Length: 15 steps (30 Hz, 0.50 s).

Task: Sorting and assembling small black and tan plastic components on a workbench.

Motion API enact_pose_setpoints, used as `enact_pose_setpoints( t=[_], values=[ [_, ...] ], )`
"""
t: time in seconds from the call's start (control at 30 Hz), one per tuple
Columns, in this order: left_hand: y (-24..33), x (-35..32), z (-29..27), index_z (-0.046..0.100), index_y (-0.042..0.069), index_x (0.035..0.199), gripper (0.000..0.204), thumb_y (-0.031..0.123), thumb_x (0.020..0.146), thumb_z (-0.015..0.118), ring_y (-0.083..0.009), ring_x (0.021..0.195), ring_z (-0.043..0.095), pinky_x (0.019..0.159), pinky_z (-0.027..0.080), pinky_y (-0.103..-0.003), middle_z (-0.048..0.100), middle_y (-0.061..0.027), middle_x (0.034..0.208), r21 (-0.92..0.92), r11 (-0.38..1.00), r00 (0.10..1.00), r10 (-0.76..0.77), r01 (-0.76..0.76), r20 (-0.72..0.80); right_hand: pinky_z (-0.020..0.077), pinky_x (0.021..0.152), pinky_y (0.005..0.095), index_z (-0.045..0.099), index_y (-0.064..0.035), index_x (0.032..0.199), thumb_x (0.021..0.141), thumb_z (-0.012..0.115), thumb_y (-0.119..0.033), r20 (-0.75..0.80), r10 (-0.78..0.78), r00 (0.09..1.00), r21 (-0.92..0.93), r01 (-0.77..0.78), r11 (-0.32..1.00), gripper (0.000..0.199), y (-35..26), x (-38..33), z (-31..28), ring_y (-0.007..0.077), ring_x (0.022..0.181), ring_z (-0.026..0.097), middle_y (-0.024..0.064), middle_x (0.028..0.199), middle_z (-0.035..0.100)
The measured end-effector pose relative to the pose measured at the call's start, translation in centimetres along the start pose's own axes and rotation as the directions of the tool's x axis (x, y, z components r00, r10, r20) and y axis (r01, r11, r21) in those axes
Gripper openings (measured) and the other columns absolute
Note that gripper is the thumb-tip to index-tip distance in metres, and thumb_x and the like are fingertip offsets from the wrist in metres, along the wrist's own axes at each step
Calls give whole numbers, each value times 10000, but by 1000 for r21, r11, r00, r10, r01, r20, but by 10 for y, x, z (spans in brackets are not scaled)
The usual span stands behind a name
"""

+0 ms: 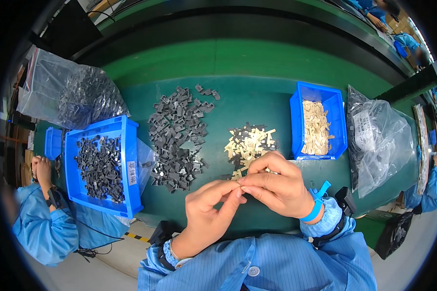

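Observation:
My left hand (210, 206) and my right hand (279, 186) meet fingertip to fingertip over the near side of the table. Both are closed in a pinch, and whatever sits between the tips is too small and too covered to make out. Just beyond my right hand lies a mixed pile of cream and black small plastic pieces (250, 145). Farther left spreads a larger heap of dark grey, box-shaped plastic parts (177, 131). A blue bin (296, 121) holding cream pieces (316, 127) stands beyond my right hand.
At left, a large blue bin (133, 167) holds black parts, with a clear bag of dark parts (90, 94) behind it. Another clear plastic bag (381, 138) lies right of the smaller bin. A co-worker's hand (42, 169) shows at far left; other people sit at far right.

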<state>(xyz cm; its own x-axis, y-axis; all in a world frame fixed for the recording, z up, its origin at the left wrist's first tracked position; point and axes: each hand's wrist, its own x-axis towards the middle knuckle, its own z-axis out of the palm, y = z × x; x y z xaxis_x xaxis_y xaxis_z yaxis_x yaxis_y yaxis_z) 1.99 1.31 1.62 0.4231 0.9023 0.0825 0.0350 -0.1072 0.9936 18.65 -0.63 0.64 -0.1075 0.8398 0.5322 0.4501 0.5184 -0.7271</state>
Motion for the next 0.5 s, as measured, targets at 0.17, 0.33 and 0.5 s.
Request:
enact_pose_setpoints(
  t=[0.17, 0.33, 0.5],
  values=[
    [0, 1, -2, 601, -65, 848, 73, -8, 813, 572, -137, 619, 617, 534, 472, -222, 614, -96, 693, 218, 968, 992, 111, -121, 61, 413, 574, 276, 643, -21, 839, 702, 688, -34, 45, -15, 999, 9, 15, 1000, 144, 1, -1, -1, 172, 673, 517, 65, 796, 549],
    [-4, -4, -1, 602, -60, 857, 99, 29, 836, 565, -162, 602, 618, 532, 495, -241, 616, -112, 705, -78, 994, 997, -74, 77, 33, 420, 674, 293, 584, 3, 824, 821, 582, -76, 35, 341, 939, 358, -330, 873, 79, 1, -2, -2, 173, 731, 537, 67, 795, 547],
    [-5, -4, -1, 601, -65, 866, 157, 81, 863, 546, -170, 585, 613, 527, 518, -262, 622, -127, 728, -438, 861, 956, -294, 258, -16, 440, 584, 186, 599, 33, 896, 848, 585, -83, 223, 576, 786, 693, -543, 474, 126, 0, -9, 4, 60, 691, 542, 35, 788, 610]
  ],
)
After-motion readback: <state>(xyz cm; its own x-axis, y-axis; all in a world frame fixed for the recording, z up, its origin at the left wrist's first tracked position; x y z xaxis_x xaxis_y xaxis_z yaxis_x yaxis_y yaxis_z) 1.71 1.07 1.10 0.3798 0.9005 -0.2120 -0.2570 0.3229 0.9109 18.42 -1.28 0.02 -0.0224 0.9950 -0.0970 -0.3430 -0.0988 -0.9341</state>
